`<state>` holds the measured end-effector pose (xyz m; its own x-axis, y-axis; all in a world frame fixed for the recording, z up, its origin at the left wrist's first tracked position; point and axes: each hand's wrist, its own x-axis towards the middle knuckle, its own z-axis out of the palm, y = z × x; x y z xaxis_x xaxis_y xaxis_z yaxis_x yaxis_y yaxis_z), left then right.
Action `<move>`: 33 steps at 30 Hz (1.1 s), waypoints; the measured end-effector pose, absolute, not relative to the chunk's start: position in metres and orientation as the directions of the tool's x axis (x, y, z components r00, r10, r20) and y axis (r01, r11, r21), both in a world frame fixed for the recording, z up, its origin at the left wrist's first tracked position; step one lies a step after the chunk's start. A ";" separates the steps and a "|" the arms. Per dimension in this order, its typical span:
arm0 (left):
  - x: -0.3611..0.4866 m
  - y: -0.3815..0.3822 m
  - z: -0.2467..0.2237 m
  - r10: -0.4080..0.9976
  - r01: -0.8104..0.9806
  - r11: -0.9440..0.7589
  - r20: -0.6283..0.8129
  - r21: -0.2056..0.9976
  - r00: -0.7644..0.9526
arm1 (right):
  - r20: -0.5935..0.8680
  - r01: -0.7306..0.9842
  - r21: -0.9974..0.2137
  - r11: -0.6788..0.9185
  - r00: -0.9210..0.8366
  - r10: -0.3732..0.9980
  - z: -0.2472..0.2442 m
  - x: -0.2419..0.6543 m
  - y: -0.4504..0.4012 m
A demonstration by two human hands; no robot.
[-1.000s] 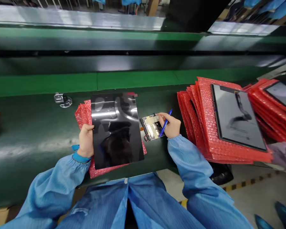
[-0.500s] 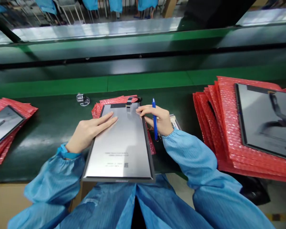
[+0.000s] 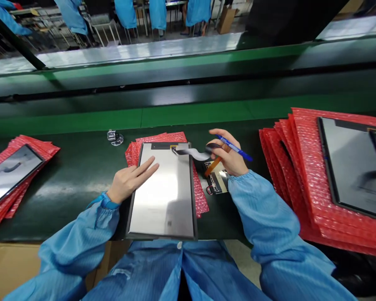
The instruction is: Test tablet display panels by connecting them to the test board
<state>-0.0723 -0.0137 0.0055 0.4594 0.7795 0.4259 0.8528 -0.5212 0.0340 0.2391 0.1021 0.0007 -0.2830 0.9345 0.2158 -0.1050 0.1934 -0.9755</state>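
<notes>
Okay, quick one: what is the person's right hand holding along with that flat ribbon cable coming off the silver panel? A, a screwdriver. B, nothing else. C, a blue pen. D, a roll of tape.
C: the right hand pinches the end of the ribbon cable from the silver panel, and a blue pen sticks out between its fingers toward the right.

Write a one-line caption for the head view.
Left hand flat on a face-down panel; right hand, holding a pen, lifts its ribbon cable.
</notes>
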 end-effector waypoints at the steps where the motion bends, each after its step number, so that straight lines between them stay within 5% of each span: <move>1: -0.072 -0.009 0.001 0.824 0.882 -0.468 0.389 0.059 0.412 | 0.195 -0.140 -0.977 0.159 -0.299 0.934 0.003 0.243 0.101; 8: -0.073 -0.001 0.019 0.931 0.930 -0.364 -0.038 -0.057 0.362 | 0.176 -0.049 -0.984 0.172 -0.434 0.884 0.015 0.240 0.084; 10: -0.068 -0.005 0.033 0.950 0.949 -0.313 0.012 0.048 0.312 | 0.177 0.015 -0.978 0.206 -0.454 0.873 0.016 0.234 0.076; 14: -0.032 -0.007 0.044 0.933 0.751 -0.359 0.187 0.554 0.309 | 0.149 0.125 -0.956 0.264 -0.567 0.810 0.012 0.220 0.056; 17: -0.002 -0.002 0.033 0.933 0.569 -0.292 0.099 0.769 0.345 | 0.168 0.191 -0.909 0.370 -0.646 0.745 0.007 0.212 0.048; 24: 0.008 0.004 0.008 0.968 0.438 0.042 -0.145 0.898 0.205 | 0.191 0.208 -0.877 0.433 -0.676 0.712 0.002 0.208 0.045; 33: 0.007 0.006 0.012 0.952 0.367 0.069 -0.172 0.927 0.254 | 0.243 0.169 -0.873 0.457 -0.662 0.709 -0.003 0.202 0.043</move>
<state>0.0070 0.0061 0.0121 0.2543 0.9517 -0.1718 0.3674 0.0692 0.9275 0.2024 0.0426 -0.0029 -0.6619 0.7091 0.2430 0.1687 0.4568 -0.8734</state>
